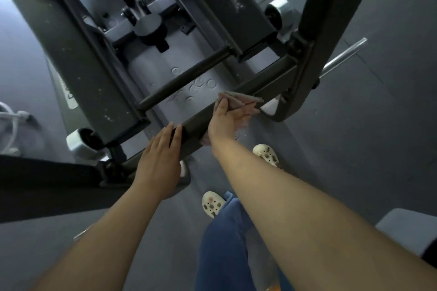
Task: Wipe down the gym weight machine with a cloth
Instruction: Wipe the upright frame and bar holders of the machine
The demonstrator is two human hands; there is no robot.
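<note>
1. Right hand (pixel 228 117) grips the cloth (pixel 238 101): thumb on the near side, fingers wrapped over it, pressing it onto the crossbar (pixel 196 123) of the weight machine (pixel 78 54).
2. Left hand (pixel 160 160) holds nothing. Fingers straight and together, palm down, fingertips resting on the same crossbar, nearer its left end.
3. Cloth: pinkish-grey, soft, folded in layers with a ragged edge. It drapes over the crossbar's right half, near the right frame joint. A bit hangs below the bar under the right wrist.
4. Crossbar: dark, matte, rounded tube running diagonally, low left to high right. It ends at a curved grey bracket (pixel 281 113) at the right upright (pixel 331 19).
5. Machine frame: dark grey painted steel, flat rectangular rails, speckled with pale dust or chipped spots. A thinner round rod (pixel 186 80) runs parallel to the crossbar, further in.
6. Two silver-capped rollers: one at the lower left (pixel 78 143), one at the upper right (pixel 276 10). A bare chrome bar (pixel 345 54) sticks out past the right upright.
7. Floor (pixel 378 125): grey rubber tile, smooth, with round dimple marks under the frame.
8. Arms: both bare and extended forward and down. Right arm is almost straight, wrist bent over the bar. Left wrist is flat.
9. Below: blue trouser leg (pixel 222 243), and two cream perforated clogs (pixel 212 203) on the floor.
</note>
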